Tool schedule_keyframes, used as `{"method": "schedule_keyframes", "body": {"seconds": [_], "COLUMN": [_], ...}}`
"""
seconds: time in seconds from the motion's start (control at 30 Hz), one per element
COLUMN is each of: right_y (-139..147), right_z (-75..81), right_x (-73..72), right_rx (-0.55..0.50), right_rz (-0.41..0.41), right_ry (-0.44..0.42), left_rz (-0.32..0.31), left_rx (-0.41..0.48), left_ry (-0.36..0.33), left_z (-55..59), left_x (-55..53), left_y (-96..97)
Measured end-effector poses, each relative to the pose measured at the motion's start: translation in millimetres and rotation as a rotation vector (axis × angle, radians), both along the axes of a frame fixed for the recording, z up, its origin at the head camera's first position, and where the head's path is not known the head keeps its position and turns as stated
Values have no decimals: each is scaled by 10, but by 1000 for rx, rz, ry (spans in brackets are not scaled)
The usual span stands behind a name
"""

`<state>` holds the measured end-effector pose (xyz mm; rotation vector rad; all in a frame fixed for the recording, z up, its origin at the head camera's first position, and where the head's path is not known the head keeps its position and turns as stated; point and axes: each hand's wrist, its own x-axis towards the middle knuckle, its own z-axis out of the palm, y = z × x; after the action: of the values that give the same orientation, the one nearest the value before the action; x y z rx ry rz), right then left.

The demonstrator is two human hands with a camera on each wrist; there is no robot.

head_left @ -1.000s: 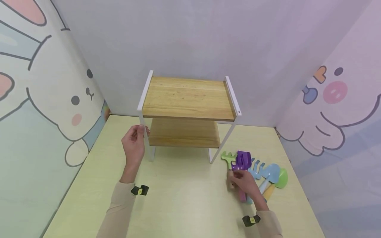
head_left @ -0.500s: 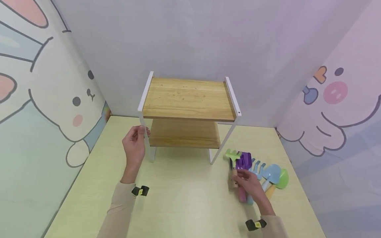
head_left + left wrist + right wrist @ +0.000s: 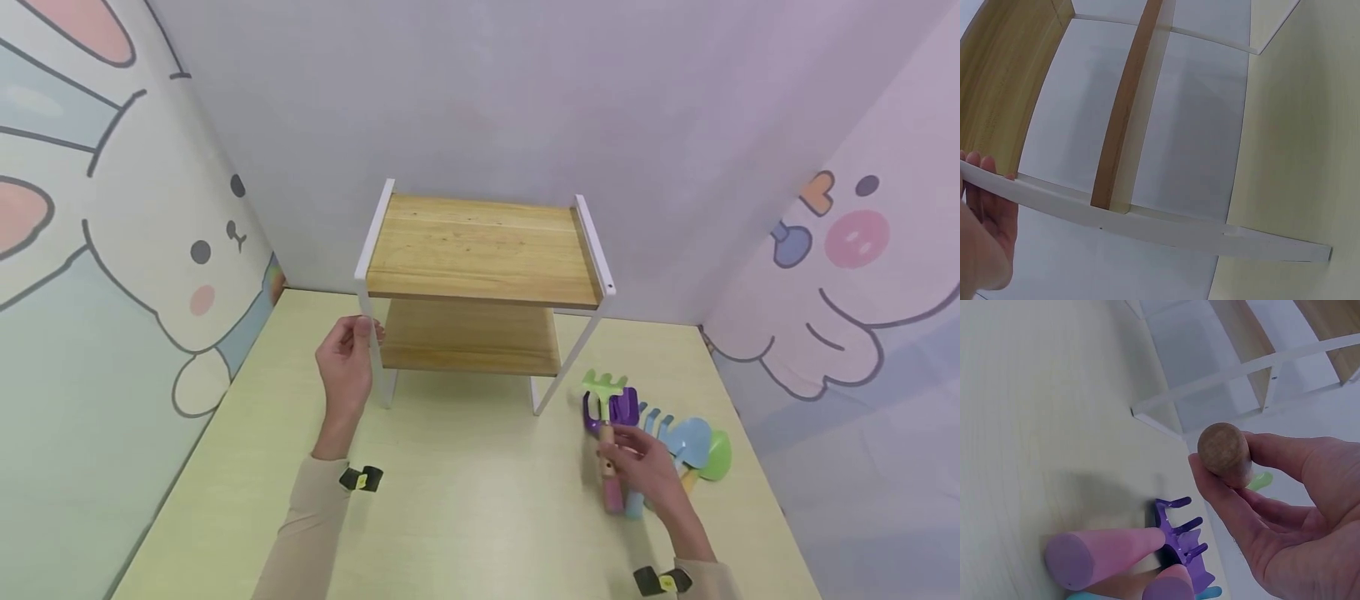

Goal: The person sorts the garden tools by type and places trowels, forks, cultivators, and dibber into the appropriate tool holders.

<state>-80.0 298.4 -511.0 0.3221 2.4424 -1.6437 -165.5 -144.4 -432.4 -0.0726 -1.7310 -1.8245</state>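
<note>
The right hand [image 3: 651, 471] pinches a small hand rake [image 3: 605, 410] by its wooden handle [image 3: 1224, 450], a smooth tan stick with a rounded, faintly speckled butt end, thumb on one side and fingers on the other. The rake is held above the table [image 3: 465, 508], over the near-left edge of a loose heap of garden tools on the person's right; its glossy light-green head spreads into short, blunt prongs. The left hand [image 3: 345, 362] grips the front left upright of the shelf, its fingers curled behind the flat, matte white bar [image 3: 1147, 226]. That shelf [image 3: 483, 250] stands on the table, with white side frames and two flat wooden boards, the upper one honey-coloured with streaky grain and small dark knots. Just below the held rake lie a curved, shiny purple fork [image 3: 1175, 532] and a boxy purple scoop [image 3: 627, 407], with a thick pink handle [image 3: 1110, 550] tapering from a round end. Beside them are a sky-blue fork [image 3: 663, 427] with rounded prongs, a blue shovel [image 3: 690, 442] with a smooth oval blade, and a bright green shovel [image 3: 717, 457], partly under it. The tabletop is pale yellow and finely grained, and a soft, printed backdrop [image 3: 161, 217] shows a rabbit on the left.
</note>
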Motion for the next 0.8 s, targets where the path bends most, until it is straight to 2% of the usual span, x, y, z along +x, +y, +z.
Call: {"method": "schedule_keyframes", "body": {"seconds": [0.33,0.5,0.8], "right_y": [-8,-36,-59], "right_z": [173,264,428], "right_x": [96,141,211], "right_rx": [-6,-41,-32], "right_rz": [22,24,30], "right_ry": [113,134,185], "left_rz": [7,6,8], "left_rx": [-25,-18,-37], "left_ry": [-5,-2,31], "left_z": [-22,-7,-10], "left_x": [1,9,2], "left_y": [-10,-8,3]}}
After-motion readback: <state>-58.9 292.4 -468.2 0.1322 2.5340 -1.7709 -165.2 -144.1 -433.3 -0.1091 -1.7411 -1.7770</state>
